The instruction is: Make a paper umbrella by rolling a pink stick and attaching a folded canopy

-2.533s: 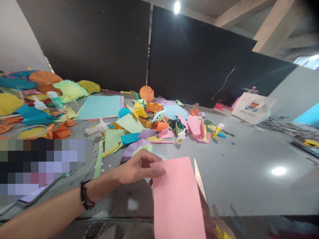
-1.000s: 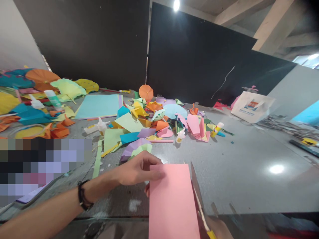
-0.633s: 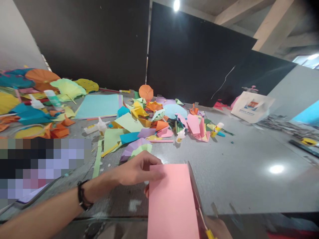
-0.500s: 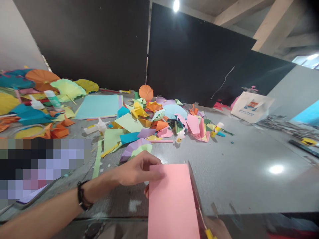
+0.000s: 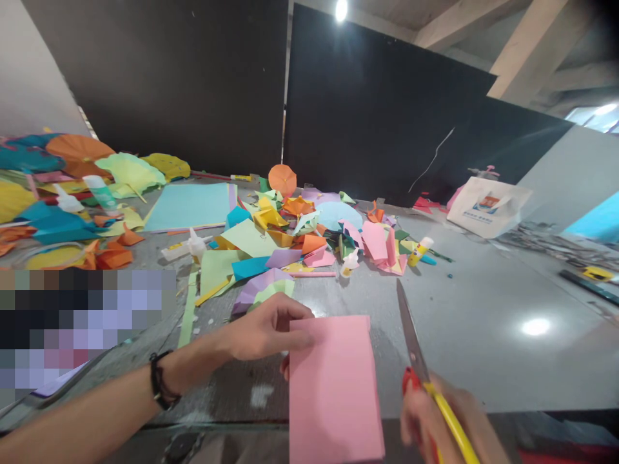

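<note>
Between its thumb and fingers, my left hand (image 5: 271, 332) pinches the upper left corner of a pink sheet of paper (image 5: 333, 393). The sheet stands over the table's near edge; its right side shows more than one layer. To the right of the paper, and apart from it, my right hand (image 5: 438, 419) grips a pair of scissors (image 5: 413, 341) with red and yellow handles. The blades look nearly together and point up and away. Motion blurs part of the right hand.
Folded and cut paper scraps (image 5: 256, 238) heap across the middle of the table, with glue bottles (image 5: 349, 263) and a glue stick (image 5: 420, 251) among them. Blue sheets (image 5: 191, 206) lie behind. At the right stands a white paper bag (image 5: 488, 209). A pixelated area covers the lower left.
The scissors have come away from the paper's right edge, moving right and up into fuller view with my right hand. My left hand keeps its place on the sheet.
</note>
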{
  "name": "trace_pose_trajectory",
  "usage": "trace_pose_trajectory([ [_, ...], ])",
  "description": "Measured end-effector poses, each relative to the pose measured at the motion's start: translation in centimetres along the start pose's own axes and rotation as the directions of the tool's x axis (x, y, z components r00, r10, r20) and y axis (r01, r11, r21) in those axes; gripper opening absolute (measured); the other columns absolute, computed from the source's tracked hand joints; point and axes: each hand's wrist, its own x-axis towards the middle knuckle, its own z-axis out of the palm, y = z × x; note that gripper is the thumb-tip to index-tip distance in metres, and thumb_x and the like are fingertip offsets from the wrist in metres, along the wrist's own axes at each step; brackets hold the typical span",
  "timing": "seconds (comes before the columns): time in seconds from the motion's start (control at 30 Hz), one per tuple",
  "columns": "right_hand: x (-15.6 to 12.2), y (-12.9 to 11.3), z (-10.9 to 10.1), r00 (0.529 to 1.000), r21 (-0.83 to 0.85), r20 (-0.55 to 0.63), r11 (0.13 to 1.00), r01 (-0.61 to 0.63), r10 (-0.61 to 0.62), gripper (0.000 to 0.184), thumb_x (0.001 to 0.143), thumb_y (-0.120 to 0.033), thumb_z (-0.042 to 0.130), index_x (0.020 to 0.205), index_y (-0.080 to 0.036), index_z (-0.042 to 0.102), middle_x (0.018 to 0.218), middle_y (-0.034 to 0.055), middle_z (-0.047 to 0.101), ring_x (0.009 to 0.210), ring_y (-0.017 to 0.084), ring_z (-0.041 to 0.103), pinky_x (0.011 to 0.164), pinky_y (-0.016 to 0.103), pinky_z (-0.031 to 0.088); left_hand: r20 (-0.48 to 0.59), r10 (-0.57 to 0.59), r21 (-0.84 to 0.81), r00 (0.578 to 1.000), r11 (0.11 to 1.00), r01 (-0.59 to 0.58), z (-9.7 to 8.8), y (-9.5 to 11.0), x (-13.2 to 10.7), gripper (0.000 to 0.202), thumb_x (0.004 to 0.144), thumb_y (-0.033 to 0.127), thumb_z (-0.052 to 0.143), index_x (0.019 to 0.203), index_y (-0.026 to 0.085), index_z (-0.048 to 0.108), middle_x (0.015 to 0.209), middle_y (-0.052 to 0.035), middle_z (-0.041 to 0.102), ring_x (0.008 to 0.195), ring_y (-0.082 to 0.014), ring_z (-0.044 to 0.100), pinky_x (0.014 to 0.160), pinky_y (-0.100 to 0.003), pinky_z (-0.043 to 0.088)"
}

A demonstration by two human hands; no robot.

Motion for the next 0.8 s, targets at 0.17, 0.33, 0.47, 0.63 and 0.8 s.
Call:
trace_pose_trajectory([
  [0.17, 5.7, 4.8, -4.0, 0.971, -0.419, -0.213, 0.887, -0.194, 0.111, 0.035, 0.089, -0.053, 0.055, 0.065, -0.027, 0.061, 0.059, 0.0078, 0.07, 0.052, 0.028, 0.067, 0.047, 0.034, 0.045, -0.187, -0.033, 0.005, 0.982, 0.999, 0.035, 0.2, -1.1, 0.9, 0.042, 0.094, 0.052, 0.066, 0.074, 0.016, 0.058, 0.062, 0.0, 0.061, 0.053, -0.013, 0.062, 0.05, -0.022, 0.049],
  [0.33, 9.9, 7.0, -5.4, 0.985, -0.54, -0.156, 0.828, -0.152, 0.079, 0.024, 0.094, -0.04, 0.057, 0.079, -0.023, 0.066, 0.082, 0.0121, 0.078, 0.078, 0.034, 0.076, 0.062, 0.037, 0.051, -0.291, -0.066, 0.18, 0.955, 0.976, 0.122, 0.2, -2.0, 1.3, 0.035, 0.098, 0.043, 0.058, 0.074, 0.018, 0.052, 0.065, 0.0023, 0.056, 0.056, -0.013, 0.061, 0.05, -0.021, 0.045],
  [0.47, 10.1, 3.3, -4.1, 0.972, -0.403, -0.077, 0.898, 0.175, -0.224, 0.019, 0.1, -0.035, 0.054, 0.1, -0.024, 0.07, 0.106, 0.0092, 0.078, 0.097, 0.029, 0.076, 0.081, 0.038, 0.057, -0.344, 0.005, 0.37, 0.939, 0.92, 0.13, 0.3, -1.9, 1.4, 0.032, 0.096, 0.034, 0.055, 0.07, 0.02, 0.044, 0.067, 0.0044, 0.044, 0.058, -0.0114, 0.051, 0.05, -0.021, 0.038],
  [0.63, 12.1, -1.5, -0.9, 0.882, -0.2, -0.071, 0.873, 0.445, -0.466, 0.028, 0.101, -0.035, 0.064, 0.128, -0.028, 0.063, 0.127, 0.0066, 0.074, 0.113, 0.027, 0.073, 0.094, 0.041, 0.058, -0.388, 0.131, 0.523, 0.912, 0.846, 0.101, 0.2, -1.8, 1.7, 0.031, 0.096, 0.031, 0.056, 0.069, 0.018, 0.049, 0.084, -0.0015, 0.051, 0.073, -0.0142, 0.049, 0.059, -0.024, 0.038],
  [0.8, 16.3, -1.2, 1.6, 0.816, 0.048, -0.099, 0.816, 0.576, -0.57, 0.008, 0.099, -0.028, 0.065, 0.101, -0.025, 0.073, 0.099, 0.0041, 0.079, 0.087, 0.022, 0.075, 0.079, 0.035, 0.06, -0.421, 0.189, 0.537, 0.887, 0.84, 0.076, -0.1, -2.3, 1.9, 0.034, 0.096, 0.031, 0.057, 0.066, 0.019, 0.048, 0.085, -0.0027, 0.053, 0.076, -0.0159, 0.052, 0.062, -0.025, 0.041],
])
